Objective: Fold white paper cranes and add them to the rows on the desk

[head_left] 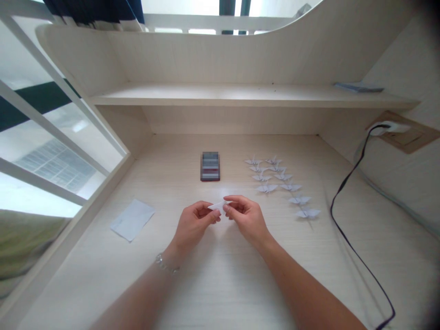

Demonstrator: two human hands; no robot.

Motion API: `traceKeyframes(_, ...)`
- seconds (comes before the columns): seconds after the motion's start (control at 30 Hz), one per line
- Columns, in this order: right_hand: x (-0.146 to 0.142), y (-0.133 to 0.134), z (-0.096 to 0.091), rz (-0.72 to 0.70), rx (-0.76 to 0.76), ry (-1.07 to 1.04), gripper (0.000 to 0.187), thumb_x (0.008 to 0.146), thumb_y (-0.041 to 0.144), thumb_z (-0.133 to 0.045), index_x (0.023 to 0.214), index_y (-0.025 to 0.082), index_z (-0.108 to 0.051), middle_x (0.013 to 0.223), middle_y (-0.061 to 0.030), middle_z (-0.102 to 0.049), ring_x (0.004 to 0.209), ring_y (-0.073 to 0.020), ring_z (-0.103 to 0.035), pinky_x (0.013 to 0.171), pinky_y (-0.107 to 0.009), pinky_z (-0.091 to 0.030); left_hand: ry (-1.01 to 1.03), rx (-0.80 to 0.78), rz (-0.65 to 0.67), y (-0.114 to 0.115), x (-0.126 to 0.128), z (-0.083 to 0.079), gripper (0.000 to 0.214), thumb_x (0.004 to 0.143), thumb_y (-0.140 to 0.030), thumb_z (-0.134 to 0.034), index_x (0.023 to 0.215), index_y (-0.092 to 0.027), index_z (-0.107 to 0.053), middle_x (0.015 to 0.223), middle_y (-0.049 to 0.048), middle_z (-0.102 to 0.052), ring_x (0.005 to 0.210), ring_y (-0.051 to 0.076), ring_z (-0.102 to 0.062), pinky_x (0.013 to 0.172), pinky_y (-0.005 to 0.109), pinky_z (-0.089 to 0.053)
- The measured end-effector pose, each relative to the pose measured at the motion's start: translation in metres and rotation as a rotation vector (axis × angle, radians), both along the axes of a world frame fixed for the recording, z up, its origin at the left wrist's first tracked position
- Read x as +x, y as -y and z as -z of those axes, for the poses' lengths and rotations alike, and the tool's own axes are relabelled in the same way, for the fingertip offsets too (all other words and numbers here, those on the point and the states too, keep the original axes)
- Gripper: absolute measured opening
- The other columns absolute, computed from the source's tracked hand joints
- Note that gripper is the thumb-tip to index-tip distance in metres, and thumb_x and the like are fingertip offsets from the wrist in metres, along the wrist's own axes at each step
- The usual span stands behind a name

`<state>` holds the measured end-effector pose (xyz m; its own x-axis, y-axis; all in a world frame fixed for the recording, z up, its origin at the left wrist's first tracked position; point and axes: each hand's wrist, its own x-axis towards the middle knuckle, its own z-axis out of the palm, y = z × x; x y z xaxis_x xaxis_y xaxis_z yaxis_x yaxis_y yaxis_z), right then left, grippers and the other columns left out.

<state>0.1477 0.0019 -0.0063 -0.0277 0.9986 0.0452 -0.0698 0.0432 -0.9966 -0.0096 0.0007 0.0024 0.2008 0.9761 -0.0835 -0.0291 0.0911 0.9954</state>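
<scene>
A small folded piece of white paper (216, 206) is held between my two hands above the desk. My left hand (197, 219), with a bracelet on its wrist, pinches the paper's left side between thumb and fingers. On the right side, my right hand (246, 214) grips it the same way, its fingertips covering part of the folds. Several white paper cranes (266, 188) stand in two rough columns on the desk, beyond and to the right of my right hand. To the left lie flat white paper squares (132, 220).
A phone-like device (210, 166) with a blurred screen lies beyond my hands. A black cable (347, 178) runs from the wall socket (409, 133) down the desk's right side. A shelf (220, 94) spans the back, with papers (359, 87) at its right end.
</scene>
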Motion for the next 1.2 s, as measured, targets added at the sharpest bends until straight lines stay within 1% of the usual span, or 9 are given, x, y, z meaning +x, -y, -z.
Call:
traceKeyframes(0.1, -0.0006, 0.0003, 0.0000, -0.020, -0.026, -0.049, 0.027, 0.070, 0.027, -0.066, 0.095, 0.018, -0.065, 0.062, 0.0005, -0.062, 0.055, -0.0116, -0.055, 0.054, -0.024, -0.044, 0.040, -0.010, -0.005, 0.0002, 0.0006, 0.0001, 0.021, 0.070, -0.025, -0.068, 0.085, -0.011, -0.063, 0.070, 0.0053, -0.067, 0.065, 0.014, -0.061, 0.063, 0.025, -0.048)
traceKeyframes(0.2, -0.0015, 0.0016, -0.0006, -0.009, -0.040, -0.028, 0.027, 0.070, 0.029, -0.066, 0.094, 0.017, -0.067, 0.064, -0.0011, -0.065, 0.056, -0.0127, -0.057, 0.055, -0.026, -0.046, 0.084, -0.007, -0.035, -0.0001, 0.0009, 0.0015, 0.026, 0.067, -0.024, -0.071, 0.088, -0.012, -0.061, 0.070, 0.0044, -0.068, 0.066, 0.015, -0.063, 0.065, 0.027, -0.049)
traceKeyframes(0.27, -0.0023, 0.0028, -0.0012, 0.001, -0.027, 0.017, 0.027, 0.071, 0.030, -0.065, 0.095, 0.018, -0.067, 0.070, -0.0032, -0.067, 0.060, -0.0144, -0.060, 0.060, -0.028, -0.049, 0.096, -0.010, -0.051, -0.0002, 0.0008, 0.0026, 0.031, 0.065, -0.023, -0.072, 0.091, -0.013, -0.060, 0.069, 0.0040, -0.068, 0.066, 0.015, -0.064, 0.066, 0.028, -0.050)
traceKeyframes(0.37, -0.0029, 0.0044, -0.0027, 0.032, 0.028, 0.109, 0.025, 0.073, 0.031, -0.063, 0.096, 0.020, -0.069, 0.086, -0.0061, -0.070, 0.073, -0.0175, -0.063, 0.068, -0.030, -0.051, 0.083, -0.009, -0.053, -0.0002, 0.0005, 0.0033, 0.035, 0.064, -0.023, -0.072, 0.096, -0.013, -0.059, 0.070, 0.0040, -0.069, 0.067, 0.015, -0.064, 0.067, 0.028, -0.050)
traceKeyframes(0.47, -0.0025, 0.0052, -0.0045, 0.055, 0.097, 0.193, 0.022, 0.075, 0.029, -0.062, 0.094, 0.022, -0.070, 0.094, -0.0068, -0.068, 0.083, -0.0193, -0.063, 0.069, -0.030, -0.051, 0.057, 0.000, -0.053, 0.0000, 0.0006, 0.0028, 0.037, 0.064, -0.024, -0.072, 0.097, -0.013, -0.061, 0.070, 0.0040, -0.068, 0.067, 0.015, -0.064, 0.066, 0.028, -0.050)
traceKeyframes(0.6, -0.0018, 0.0055, -0.0056, 0.055, 0.149, 0.243, 0.021, 0.076, 0.027, -0.062, 0.095, 0.022, -0.070, 0.094, -0.0070, -0.067, 0.082, -0.0183, -0.062, 0.067, -0.029, -0.051, 0.037, 0.019, -0.060, 0.0002, 0.0013, 0.0019, 0.037, 0.064, -0.025, -0.072, 0.098, -0.014, -0.062, 0.070, 0.0037, -0.068, 0.067, 0.015, -0.064, 0.066, 0.027, -0.050)
traceKeyframes(0.83, -0.0036, 0.0064, -0.0048, 0.087, 0.185, 0.266, 0.019, 0.076, 0.025, -0.062, 0.093, 0.023, -0.070, 0.091, -0.0063, -0.066, 0.079, -0.0172, -0.062, 0.064, -0.027, -0.049, -0.011, 0.040, -0.084, 0.0011, 0.0018, 0.0009, 0.035, 0.064, -0.024, -0.072, 0.096, -0.014, -0.063, 0.071, 0.0024, -0.067, 0.067, 0.014, -0.063, 0.064, 0.025, -0.050)
traceKeyframes(1.0, -0.0050, 0.0071, -0.0059, 0.132, 0.220, 0.280, 0.015, 0.075, 0.025, -0.062, 0.088, 0.023, -0.070, 0.088, -0.0053, -0.067, 0.078, -0.0171, -0.062, 0.062, -0.027, -0.049, -0.027, 0.073, -0.105, 0.0023, 0.0020, 0.0025, 0.034, 0.065, -0.026, -0.072, 0.095, -0.015, -0.063, 0.073, 0.0024, -0.068, 0.068, 0.014, -0.063, 0.064, 0.025, -0.050)
traceKeyframes(1.2, -0.0054, 0.0081, -0.0062, 0.138, 0.238, 0.269, 0.010, 0.075, 0.026, -0.063, 0.082, 0.022, -0.070, 0.082, -0.0045, -0.066, 0.075, -0.0167, -0.061, 0.062, -0.026, -0.049, -0.010, 0.081, -0.094, 0.0025, 0.0018, 0.0027, 0.031, 0.066, -0.025, -0.071, 0.095, -0.016, -0.064, 0.074, 0.0025, -0.068, 0.071, 0.015, -0.063, 0.067, 0.025, -0.051)
